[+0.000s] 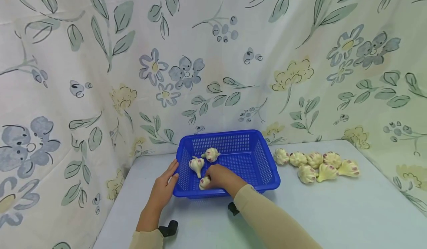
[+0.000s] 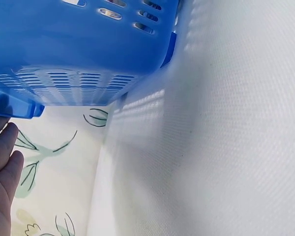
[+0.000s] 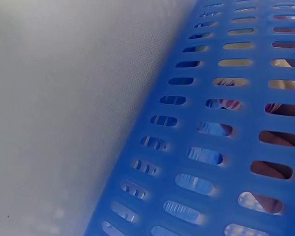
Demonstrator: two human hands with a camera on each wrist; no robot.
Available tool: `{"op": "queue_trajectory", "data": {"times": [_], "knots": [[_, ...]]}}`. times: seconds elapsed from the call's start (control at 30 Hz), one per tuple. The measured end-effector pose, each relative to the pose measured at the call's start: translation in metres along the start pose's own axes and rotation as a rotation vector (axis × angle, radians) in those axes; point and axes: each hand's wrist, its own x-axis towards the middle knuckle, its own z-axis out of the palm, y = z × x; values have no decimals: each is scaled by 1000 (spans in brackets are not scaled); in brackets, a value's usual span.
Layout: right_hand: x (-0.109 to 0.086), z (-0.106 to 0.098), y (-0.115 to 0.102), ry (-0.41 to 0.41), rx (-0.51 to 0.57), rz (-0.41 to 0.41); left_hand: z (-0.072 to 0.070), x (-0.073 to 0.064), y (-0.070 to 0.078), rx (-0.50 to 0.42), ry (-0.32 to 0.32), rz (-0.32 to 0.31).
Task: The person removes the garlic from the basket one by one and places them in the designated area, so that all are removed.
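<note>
A blue plastic basket (image 1: 274,181) with slotted walls stands on the table. Inside its near left corner, my right hand (image 1: 220,176) grips a garlic bulb (image 1: 204,182), white with purple streaks. Two more bulbs lie behind it in the basket, a stemmed one (image 1: 197,164) and another (image 1: 211,154) toward the back wall. My left hand (image 1: 163,186) rests against the basket's left rim with its fingers extended; in the left wrist view those fingers (image 2: 7,172) show beside the rim. The right wrist view has the basket wall (image 3: 152,110) covering most of the right hand.
To the right of the basket, several garlic bulbs (image 1: 307,173) sit in two rough rows on the white table (image 1: 320,212). A floral curtain (image 1: 220,75) hangs behind the table and along its sides. Black straps with small black devices (image 1: 172,227) are on both wrists.
</note>
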Motion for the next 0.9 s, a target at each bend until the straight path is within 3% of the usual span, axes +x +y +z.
{"op": "queue_trajectory", "data": {"times": [0.5,0.9], "knots": [[6,3,6,60,30,-70,-1,0,-3,11,-1,23],[-9,-18,9,255,166,-92,-1,0,-3,17,11,56]]}}
